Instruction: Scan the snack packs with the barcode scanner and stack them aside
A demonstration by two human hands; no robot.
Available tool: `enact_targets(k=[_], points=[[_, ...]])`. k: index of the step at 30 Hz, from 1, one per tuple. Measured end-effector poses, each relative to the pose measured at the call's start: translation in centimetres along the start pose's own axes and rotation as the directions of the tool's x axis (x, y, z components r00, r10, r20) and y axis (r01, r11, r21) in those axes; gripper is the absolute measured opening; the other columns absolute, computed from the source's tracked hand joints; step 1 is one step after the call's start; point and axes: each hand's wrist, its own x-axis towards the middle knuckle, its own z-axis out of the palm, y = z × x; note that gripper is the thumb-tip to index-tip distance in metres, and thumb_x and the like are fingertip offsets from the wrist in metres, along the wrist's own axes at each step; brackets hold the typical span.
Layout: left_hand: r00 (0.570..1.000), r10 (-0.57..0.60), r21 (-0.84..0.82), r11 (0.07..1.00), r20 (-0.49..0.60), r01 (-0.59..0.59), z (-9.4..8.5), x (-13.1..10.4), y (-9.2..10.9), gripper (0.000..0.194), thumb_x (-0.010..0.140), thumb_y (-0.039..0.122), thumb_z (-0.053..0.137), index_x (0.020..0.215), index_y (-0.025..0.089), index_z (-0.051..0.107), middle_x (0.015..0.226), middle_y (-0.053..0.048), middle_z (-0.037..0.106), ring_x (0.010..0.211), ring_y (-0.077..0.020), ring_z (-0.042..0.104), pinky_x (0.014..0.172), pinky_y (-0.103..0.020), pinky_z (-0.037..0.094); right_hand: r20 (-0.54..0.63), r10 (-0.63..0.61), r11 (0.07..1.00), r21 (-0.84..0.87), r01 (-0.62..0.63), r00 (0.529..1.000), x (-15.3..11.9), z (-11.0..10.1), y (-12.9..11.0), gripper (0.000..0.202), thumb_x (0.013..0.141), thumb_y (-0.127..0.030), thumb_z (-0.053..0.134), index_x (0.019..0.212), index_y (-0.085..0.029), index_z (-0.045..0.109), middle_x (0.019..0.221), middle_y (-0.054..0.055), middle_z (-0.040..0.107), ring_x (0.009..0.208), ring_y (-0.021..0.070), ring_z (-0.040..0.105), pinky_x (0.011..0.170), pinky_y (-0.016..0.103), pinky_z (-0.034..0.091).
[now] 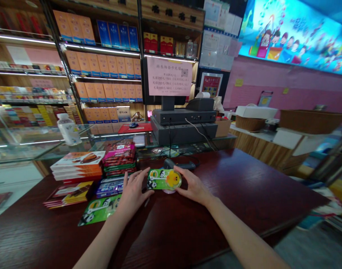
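A green panda-printed lollipop pack (159, 181) with a yellow animal-head shape under a clear bubble is held just above the dark table. My left hand (134, 188) pinches its left edge between thumb and index finger, the other fingers spread. My right hand (191, 186) has thumb and fingers closed on its right end. A second green lollipop pack (96, 211) lies flat on the table, partly hidden behind my left wrist. Beside my left hand are purple-blue packets (109, 187). A black barcode scanner (184, 164) rests just beyond the held pack.
Orange-white boxes (75, 164), red-yellow chocolate packs (70, 194) and pink-red packets (119, 157) are stacked at left. A plastic bottle (68, 129) stands on the glass counter. Behind the table are a cash register (184, 127) with cables and a monitor bearing a pink notice (171, 76).
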Motion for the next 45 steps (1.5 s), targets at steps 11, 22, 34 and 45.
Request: enact_targets(k=[11,22,34,45], points=[[0.995,0.088,0.128,0.988,-0.036,-0.083,-0.4,-0.3,-0.1,0.076,0.078,0.027,0.071,0.148,0.029,0.040,0.124,-0.006,0.063,0.122,-0.0294,0.057,0.120,-0.063,0.020,-0.035,-0.067,0.998,-0.026,0.066,0.997,0.3,0.1,-0.8,0.074,0.086,-0.021,0.068,0.153,-0.026,0.035,0.141,0.012,0.057,0.130,0.0273,0.055,0.112,0.046,0.046],[0.988,0.156,0.095,0.983,0.004,-0.156,-1.2,-0.2,-0.1,0.077,0.082,0.021,0.065,0.151,0.031,0.032,0.148,-0.008,0.054,0.144,-0.0298,0.041,0.122,-0.063,0.014,-0.040,-0.088,0.995,-0.046,0.086,0.995,0.3,0.1,-1.0,0.073,0.088,-0.023,0.068,0.153,-0.027,0.035,0.141,0.012,0.058,0.129,0.0272,0.057,0.111,0.046,0.047],[0.985,0.169,0.080,0.983,-0.039,-0.165,-1.3,-0.1,0.0,0.062,0.083,0.025,0.069,0.139,0.030,0.044,0.145,-0.008,0.058,0.143,-0.0292,0.043,0.122,-0.061,0.016,-0.073,-0.082,0.997,-0.021,0.080,0.994,0.2,0.5,-0.6,0.072,0.090,-0.018,0.064,0.154,-0.026,0.031,0.149,0.011,0.050,0.140,0.0257,0.048,0.119,0.046,0.040],[0.968,0.228,0.114,0.969,-0.100,-0.217,-1.0,0.0,-0.2,0.042,0.083,0.024,0.069,0.124,0.026,0.055,0.143,-0.011,0.058,0.138,-0.0315,0.048,0.118,-0.066,0.026,-0.097,-0.074,0.997,-0.008,0.074,0.993,0.6,1.0,-0.3,0.066,0.094,-0.021,0.061,0.154,-0.024,0.033,0.150,0.012,0.050,0.141,0.0250,0.047,0.120,0.046,0.039]])
